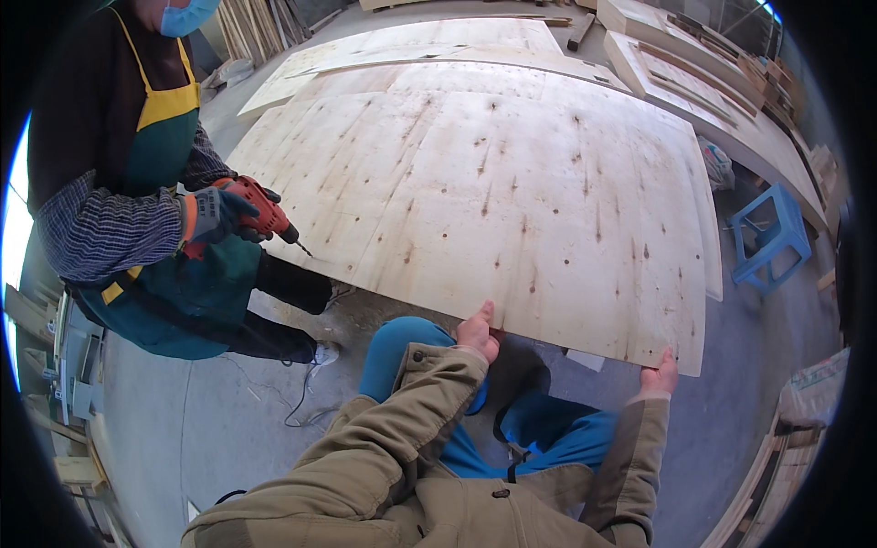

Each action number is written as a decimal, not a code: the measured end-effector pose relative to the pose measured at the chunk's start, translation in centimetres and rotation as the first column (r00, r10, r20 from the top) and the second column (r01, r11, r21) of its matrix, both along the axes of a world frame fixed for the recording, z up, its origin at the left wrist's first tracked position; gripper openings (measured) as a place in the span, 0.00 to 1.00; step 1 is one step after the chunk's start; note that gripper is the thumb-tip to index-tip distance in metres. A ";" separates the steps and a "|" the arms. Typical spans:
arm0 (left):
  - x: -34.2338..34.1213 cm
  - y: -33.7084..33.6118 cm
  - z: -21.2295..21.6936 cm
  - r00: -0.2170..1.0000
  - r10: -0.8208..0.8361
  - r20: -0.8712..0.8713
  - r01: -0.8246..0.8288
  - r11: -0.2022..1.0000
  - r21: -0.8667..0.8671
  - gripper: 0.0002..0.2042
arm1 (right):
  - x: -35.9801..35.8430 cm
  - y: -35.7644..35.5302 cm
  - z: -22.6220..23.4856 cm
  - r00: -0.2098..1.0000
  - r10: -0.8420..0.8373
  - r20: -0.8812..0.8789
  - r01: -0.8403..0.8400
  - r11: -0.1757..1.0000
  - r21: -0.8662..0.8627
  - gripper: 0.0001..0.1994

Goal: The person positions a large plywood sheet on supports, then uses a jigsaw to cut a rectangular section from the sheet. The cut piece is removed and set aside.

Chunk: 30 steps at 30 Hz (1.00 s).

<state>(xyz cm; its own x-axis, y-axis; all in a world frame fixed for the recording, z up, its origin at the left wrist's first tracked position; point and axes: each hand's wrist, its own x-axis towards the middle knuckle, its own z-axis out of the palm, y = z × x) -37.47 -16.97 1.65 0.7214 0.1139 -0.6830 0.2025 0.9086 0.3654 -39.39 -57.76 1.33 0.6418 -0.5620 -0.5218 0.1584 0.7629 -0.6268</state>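
A large pale plywood sheet point(512, 210) with dark knots and brown streaks spreads out in front of me. My left hand point(479, 332) grips its near edge, thumb on top and the fingers curled underneath, mostly hidden. Close to the sheet's near right corner, my right hand point(660, 373) holds the same edge, thumb above. At the left a co-worker in a green and yellow apron point(174, 173) wears grey and orange gloves. That person holds a red power drill point(258, 205), its bit pointing down at the sheet's near left edge.
More boards point(411, 41) lie beyond the sheet. A blue plastic stool point(775, 239) stands at the right, near a long wooden panel structure point(713, 100). A dark cord point(297, 406) trails over the grey floor. Wood pieces point(776, 475) are stacked at lower right.
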 end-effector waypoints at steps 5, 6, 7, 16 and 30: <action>0.0 0.0 0.1 1.000 -0.022 0.002 0.022 0.999 0.032 0.16 | -0.1 0.3 0.4 1.000 0.014 -0.002 -0.014 1.000 -0.026 0.25; 0.0 0.0 0.1 1.000 -0.023 0.009 0.022 0.999 0.028 0.16 | -0.1 0.4 0.5 1.000 0.012 -0.002 -0.012 0.999 -0.032 0.25; 0.0 0.0 0.1 1.000 -0.020 0.016 0.020 1.000 0.007 0.16 | 0.0 0.5 0.6 1.000 0.008 -0.014 -0.009 0.999 -0.034 0.25; -0.1 -0.1 0.3 1.000 0.012 -0.023 -0.012 1.000 0.004 0.16 | -0.5 0.4 0.7 1.000 -0.007 -0.006 0.007 1.000 0.017 0.24; -0.5 0.2 1.8 1.000 -0.007 0.002 0.007 0.998 0.054 0.14 | -0.6 2.8 4.0 0.996 -0.049 -0.068 0.042 0.993 -0.108 0.23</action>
